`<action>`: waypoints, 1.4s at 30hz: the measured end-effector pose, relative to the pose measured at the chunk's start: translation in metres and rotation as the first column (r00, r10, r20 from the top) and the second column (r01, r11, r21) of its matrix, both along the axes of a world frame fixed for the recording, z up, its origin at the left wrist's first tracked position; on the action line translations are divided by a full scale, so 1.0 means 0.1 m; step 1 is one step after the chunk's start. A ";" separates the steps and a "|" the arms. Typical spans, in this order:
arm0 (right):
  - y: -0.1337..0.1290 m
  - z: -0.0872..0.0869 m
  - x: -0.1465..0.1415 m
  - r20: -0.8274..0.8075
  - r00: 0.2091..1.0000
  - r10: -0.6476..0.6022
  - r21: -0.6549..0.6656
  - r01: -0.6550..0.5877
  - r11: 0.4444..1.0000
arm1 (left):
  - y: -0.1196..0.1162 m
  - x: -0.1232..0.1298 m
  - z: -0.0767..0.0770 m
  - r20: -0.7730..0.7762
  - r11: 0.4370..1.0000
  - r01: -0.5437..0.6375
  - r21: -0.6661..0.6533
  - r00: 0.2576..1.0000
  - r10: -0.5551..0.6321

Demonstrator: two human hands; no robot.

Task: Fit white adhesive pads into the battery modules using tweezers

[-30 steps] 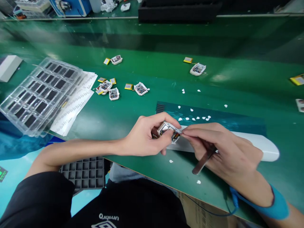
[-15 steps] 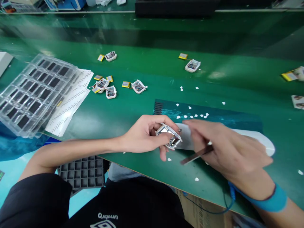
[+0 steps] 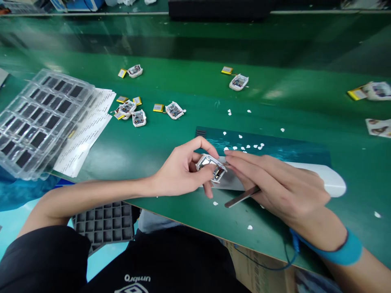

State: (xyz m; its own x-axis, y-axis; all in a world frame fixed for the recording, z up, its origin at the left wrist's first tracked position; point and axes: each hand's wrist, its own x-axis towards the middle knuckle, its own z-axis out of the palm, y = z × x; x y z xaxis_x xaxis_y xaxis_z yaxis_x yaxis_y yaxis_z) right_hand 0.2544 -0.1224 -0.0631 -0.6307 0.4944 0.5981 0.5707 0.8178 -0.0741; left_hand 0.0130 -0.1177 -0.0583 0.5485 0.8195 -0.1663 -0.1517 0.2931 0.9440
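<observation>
My left hand [image 3: 180, 169] is closed around a white watch case [image 3: 211, 167] with its circuit board exposed, thumb across the open face. Beside the case, my right hand [image 3: 277, 187] has its fingertips at the right edge, touching or nearly so. Metal tweezers [image 3: 242, 197] lie in that hand, one flat end sticking out below the fingers toward the lower left. What the right fingertips pinch is too small to make out. Under both hands runs a white strip [image 3: 325, 179], with a dark teal film [image 3: 299, 152] behind it. Small white stickers [image 3: 234, 148] dot the film.
Several opened watch cases [image 3: 174, 110] with yellow batteries [image 3: 158, 108] are spread over the green bench [image 3: 122, 140]. Stacked clear trays [image 3: 42, 118] and printed sheets [image 3: 82, 140] are at left. A blue wrist strap [image 3: 345, 250] trails a cord [image 3: 275, 268]. Below stands a gridded black tray [image 3: 105, 221].
My right hand has moved left, bringing its fingertips to the watch case's edge. The left hand keeps its hold on the case. The whole view has shifted slightly.
</observation>
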 end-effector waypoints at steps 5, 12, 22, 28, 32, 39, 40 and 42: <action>-0.02 0.03 -0.04 0.013 1.000 0.027 -0.029 -0.027 0.999 | -0.03 0.03 -0.06 -0.033 0.995 -0.057 0.080 0.998 0.060; -0.07 0.03 -0.14 0.098 0.995 0.003 0.102 -0.013 0.995 | -0.11 0.05 -0.04 -0.169 0.938 -0.090 0.335 0.973 0.154; -0.15 0.11 -0.27 -0.129 0.990 -0.050 -0.211 0.022 0.977 | -0.13 0.00 -0.04 -0.136 0.826 -0.107 0.554 0.967 0.217; -0.11 0.16 -0.28 -0.329 0.938 -0.106 -0.573 -0.109 0.812 | -0.07 -0.08 -0.02 -0.301 0.767 0.110 0.632 0.947 0.113; -0.16 0.13 -0.24 -0.353 0.925 -0.139 -0.484 -0.054 0.873 | -0.02 -0.11 0.06 -0.212 0.689 0.091 0.719 0.973 0.092; -0.01 0.09 -0.14 -0.653 0.725 -0.219 -0.468 -0.160 0.869 | 0.04 -0.14 0.12 -0.136 0.825 -0.034 0.564 0.982 0.134; 0.02 0.12 -0.13 -0.628 0.744 -0.226 -0.497 -0.161 0.852 | 0.06 -0.14 0.10 -0.145 0.846 -0.046 0.531 0.979 0.145; 0.05 0.16 -0.13 -0.550 0.786 -0.283 -0.614 -0.151 0.775 | 0.09 -0.14 0.05 -0.188 0.883 -0.038 0.468 0.972 0.142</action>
